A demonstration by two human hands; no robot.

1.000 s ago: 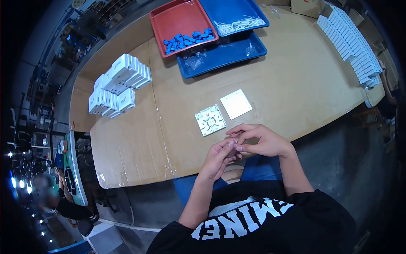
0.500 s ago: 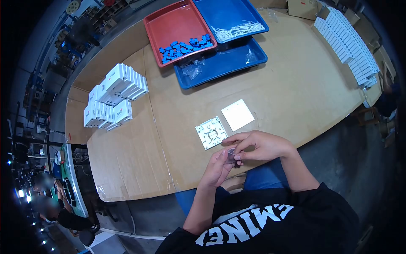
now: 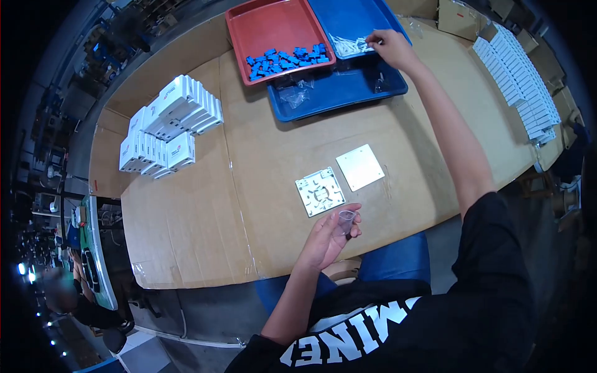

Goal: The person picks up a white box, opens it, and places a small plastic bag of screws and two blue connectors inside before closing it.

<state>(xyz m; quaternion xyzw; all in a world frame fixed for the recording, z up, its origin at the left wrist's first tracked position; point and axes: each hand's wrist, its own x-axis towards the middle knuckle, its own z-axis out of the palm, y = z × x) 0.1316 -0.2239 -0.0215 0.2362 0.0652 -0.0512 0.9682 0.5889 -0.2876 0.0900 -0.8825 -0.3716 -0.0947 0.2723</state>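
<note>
At the tabletop's far edge, the right hand (image 3: 392, 45) has left the left hand (image 3: 328, 239) and now pinches white pins (image 3: 356, 42); the left grip stays closed on a clear cap (image 3: 346, 219).

Two square plates are lying just beyond the left hand's grip: one ribbed base plate (image 3: 320, 191) and one plain cover plate (image 3: 360, 167). Three trays are sitting by the right hand's grip: one red tray (image 3: 261, 25) and two blue trays (image 3: 339, 12) (image 3: 336, 93). One small clear piece (image 3: 346, 219) is sitting in the left grip.
</note>
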